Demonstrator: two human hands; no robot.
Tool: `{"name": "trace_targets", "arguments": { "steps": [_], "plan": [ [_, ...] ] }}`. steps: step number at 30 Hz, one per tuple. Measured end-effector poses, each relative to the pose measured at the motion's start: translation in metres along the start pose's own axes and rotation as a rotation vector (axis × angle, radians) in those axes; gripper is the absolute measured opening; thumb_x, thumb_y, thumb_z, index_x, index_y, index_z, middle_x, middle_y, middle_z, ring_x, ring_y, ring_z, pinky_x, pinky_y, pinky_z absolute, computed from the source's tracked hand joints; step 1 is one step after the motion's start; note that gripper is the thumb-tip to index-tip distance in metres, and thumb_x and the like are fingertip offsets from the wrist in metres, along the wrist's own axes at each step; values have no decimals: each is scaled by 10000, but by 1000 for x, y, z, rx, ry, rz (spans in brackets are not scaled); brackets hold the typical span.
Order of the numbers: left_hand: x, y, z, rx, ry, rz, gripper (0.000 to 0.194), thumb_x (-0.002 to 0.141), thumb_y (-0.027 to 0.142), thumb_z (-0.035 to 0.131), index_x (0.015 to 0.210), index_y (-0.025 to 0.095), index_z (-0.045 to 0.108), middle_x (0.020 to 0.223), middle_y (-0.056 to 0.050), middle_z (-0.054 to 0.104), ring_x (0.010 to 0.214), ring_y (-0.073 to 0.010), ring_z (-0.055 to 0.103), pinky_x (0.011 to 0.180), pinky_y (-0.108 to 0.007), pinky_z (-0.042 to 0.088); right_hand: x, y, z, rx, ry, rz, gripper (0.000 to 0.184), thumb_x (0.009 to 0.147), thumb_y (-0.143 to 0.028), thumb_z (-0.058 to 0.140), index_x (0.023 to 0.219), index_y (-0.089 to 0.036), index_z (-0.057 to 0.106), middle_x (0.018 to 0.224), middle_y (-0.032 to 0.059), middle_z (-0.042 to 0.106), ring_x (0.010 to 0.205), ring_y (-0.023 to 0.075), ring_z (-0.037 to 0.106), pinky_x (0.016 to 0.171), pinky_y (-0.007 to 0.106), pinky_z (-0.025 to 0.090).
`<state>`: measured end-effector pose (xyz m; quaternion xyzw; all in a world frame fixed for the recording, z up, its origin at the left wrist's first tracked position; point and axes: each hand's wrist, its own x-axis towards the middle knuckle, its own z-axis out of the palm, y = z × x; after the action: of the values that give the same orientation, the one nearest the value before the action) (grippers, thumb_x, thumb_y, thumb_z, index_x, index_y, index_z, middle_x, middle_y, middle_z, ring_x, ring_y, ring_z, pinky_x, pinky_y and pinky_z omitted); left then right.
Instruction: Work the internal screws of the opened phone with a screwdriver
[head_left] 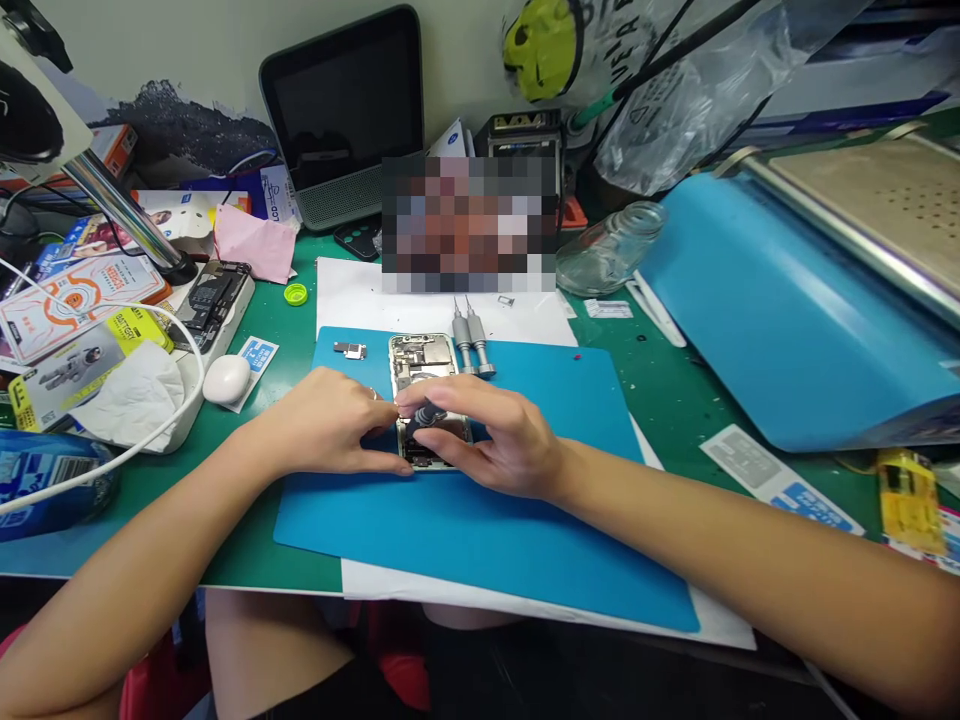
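An opened smartphone [424, 352] with its inner boards exposed lies lengthwise on a blue mat [480, 550]. My left hand [326, 420] grips its left edge, the thumb at the lower corner and the fingers higher up. Pinched between the thumb and fingers of my right hand [506, 435] is a dark-handled screwdriver [426, 414], held over the phone's middle; its tip is hidden. Two grey screwdrivers [471, 340] rest side by side just past the phone's upper right. A small metal phone part [351, 351] sits left of the phone's top.
White paper [352, 285] extends beneath the mat. A glass jar [611, 250] lies tilted behind, near a blue rolled sheet [735, 300]. A dark-screened device [345, 110] stands at the back. To the left are a white earbud case [226, 380], boxes and a white cable [196, 355].
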<state>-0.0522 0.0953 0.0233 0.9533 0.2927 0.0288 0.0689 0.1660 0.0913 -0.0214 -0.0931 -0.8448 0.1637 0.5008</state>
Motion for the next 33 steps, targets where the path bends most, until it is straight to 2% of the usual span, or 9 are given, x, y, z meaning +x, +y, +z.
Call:
{"name": "trace_targets", "arguments": {
  "steps": [10,14,19,25,33],
  "plan": [
    [-1,-1,1,-23,-30,-1,482,891,630,588,700,187,606,582,3,617,507,-131,533,501,-288,172,0,-1,1,-30,40,23,564,900,-94,625,1409,-181,398,1114,108,697,1068,192,697,890,352,629],
    [0,-1,1,-33,-44,-8,483,888,634,596,703,187,608,589,-1,624,513,-130,527,513,-286,177,0,-1,0,-17,34,12,545,900,-89,623,1395,-157,406,1098,112,697,1056,190,700,892,351,630],
    [0,-1,2,-40,-38,-7,482,894,632,587,708,188,615,586,2,623,511,-127,523,511,-285,168,1,-2,-1,-25,24,-4,511,912,-101,616,1379,-147,414,1094,116,702,1055,190,703,893,349,631],
    [0,0,2,-15,-26,0,490,889,632,594,695,182,600,575,0,610,509,-128,529,510,-290,166,0,-2,-1,-55,23,19,536,923,-127,613,1403,-197,386,1108,101,710,1067,192,707,875,353,638],
    [-1,-1,1,-30,-11,10,494,912,628,558,712,180,615,574,-4,611,505,-121,518,508,-289,178,1,-3,-1,-64,29,0,549,909,-102,620,1406,-172,396,1080,107,705,1028,184,705,858,339,637]
  ]
}}
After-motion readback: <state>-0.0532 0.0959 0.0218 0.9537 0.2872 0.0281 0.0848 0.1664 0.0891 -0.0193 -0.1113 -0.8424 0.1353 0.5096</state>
